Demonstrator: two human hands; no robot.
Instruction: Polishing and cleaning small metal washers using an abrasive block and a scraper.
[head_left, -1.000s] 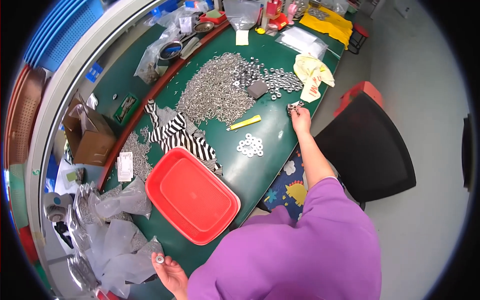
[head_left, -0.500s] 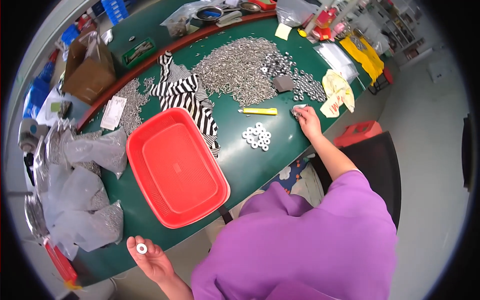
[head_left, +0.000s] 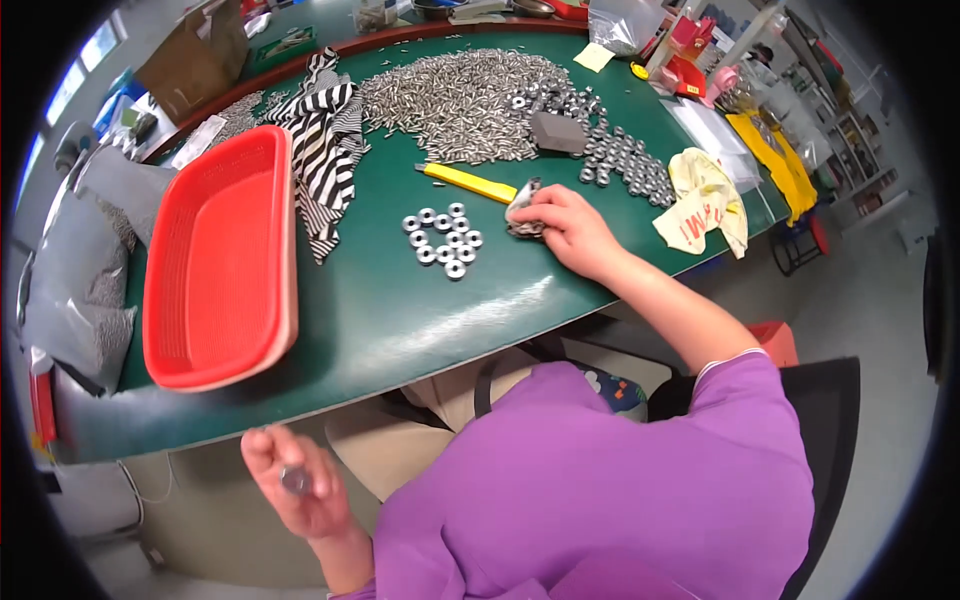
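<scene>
the right hand [head_left: 565,225] clenched a small metal part [head_left: 522,212] on the counter [head_left: 400,310]; the left hand [head_left: 295,485] pinched a washer [head_left: 295,480]. best kept both grips firm, beside the washer cluster [head_left: 443,238].

Basket [head_left: 215,270] lay left on the table [head_left: 400,320]; washer cluster [head_left: 443,239] right of it, screw heap [head_left: 465,100] behind

1 red basket [head_left: 215,270], 1 yellow knife [head_left: 468,181], 11 washers [head_left: 444,239] (clustered).

Red basket [head_left: 215,270], green table [head_left: 400,310], black-white striped cloth [head_left: 325,140], yellow knife [head_left: 468,181], purple sleeve [head_left: 640,480].
</scene>
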